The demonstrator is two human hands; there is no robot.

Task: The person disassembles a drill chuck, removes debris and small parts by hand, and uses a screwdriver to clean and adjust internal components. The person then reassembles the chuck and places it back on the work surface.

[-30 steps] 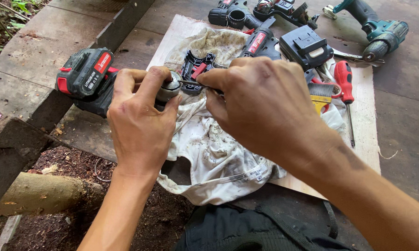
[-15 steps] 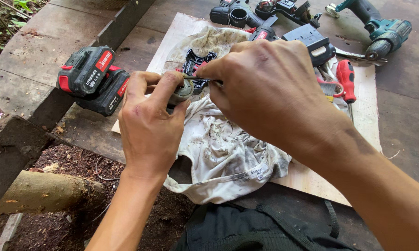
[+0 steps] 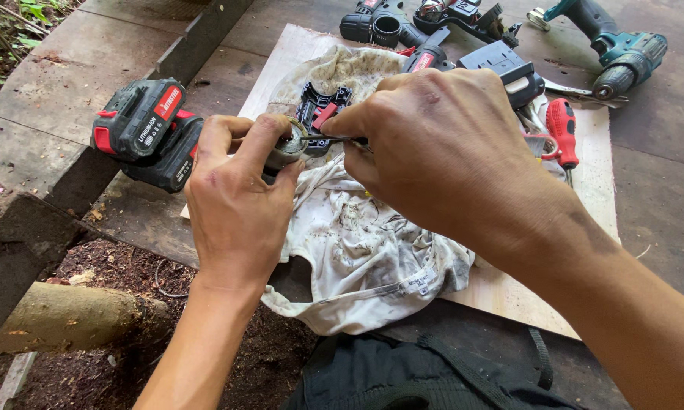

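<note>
The left hand [image 3: 235, 205] has its fingers closed around a small round metal part [image 3: 287, 148], held just above a stained white rag [image 3: 364, 250]. The right hand [image 3: 440, 144] pinches a thin metal tool [image 3: 328, 140], its fingers clenched on the handle end and its tip meeting the metal part. The rag lies on a pale board [image 3: 501, 292] on the wooden worktop [image 3: 660, 190]. A red-and-black battery pack [image 3: 148, 133] sits just left of the left hand. A red screwdriver [image 3: 562, 133] and a teal drill [image 3: 615, 49] lie beyond the right hand.
</note>
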